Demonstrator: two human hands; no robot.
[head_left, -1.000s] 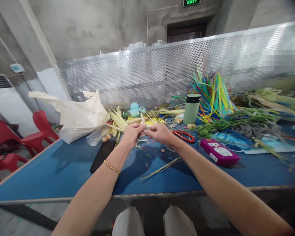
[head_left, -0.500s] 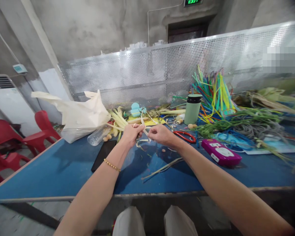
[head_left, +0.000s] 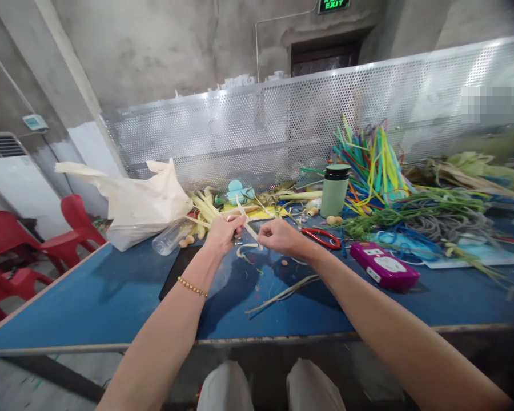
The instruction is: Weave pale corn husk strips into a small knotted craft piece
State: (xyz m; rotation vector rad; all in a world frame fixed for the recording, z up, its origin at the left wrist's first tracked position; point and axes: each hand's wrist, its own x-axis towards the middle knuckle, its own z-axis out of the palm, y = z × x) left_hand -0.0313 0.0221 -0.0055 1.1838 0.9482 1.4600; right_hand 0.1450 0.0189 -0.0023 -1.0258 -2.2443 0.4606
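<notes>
Both hands meet above the middle of the blue table [head_left: 111, 297]. My left hand [head_left: 221, 233] is closed round a pale leaf strip [head_left: 247, 225] that runs slanting between the hands. My right hand [head_left: 279, 236] pinches the strip's other end, a short gap away from the left hand. A curl of the same strip hangs down under the hands. A gold bead bracelet [head_left: 192, 286] is on my left wrist. More pale leaf strips [head_left: 205, 208] are heaped just behind the hands.
A black phone [head_left: 177, 271] lies by my left forearm, with a clear bottle [head_left: 169, 237] and a white bag [head_left: 141, 200] beyond it. Red scissors [head_left: 323, 237], a green flask [head_left: 334, 190], a magenta device [head_left: 383, 264], coloured strips [head_left: 374, 160] and green stalks fill the right. Red chairs [head_left: 21, 245] stand left.
My hands have drawn a little apart, and the strip between them is pulled out longer and now slants up to the left.
</notes>
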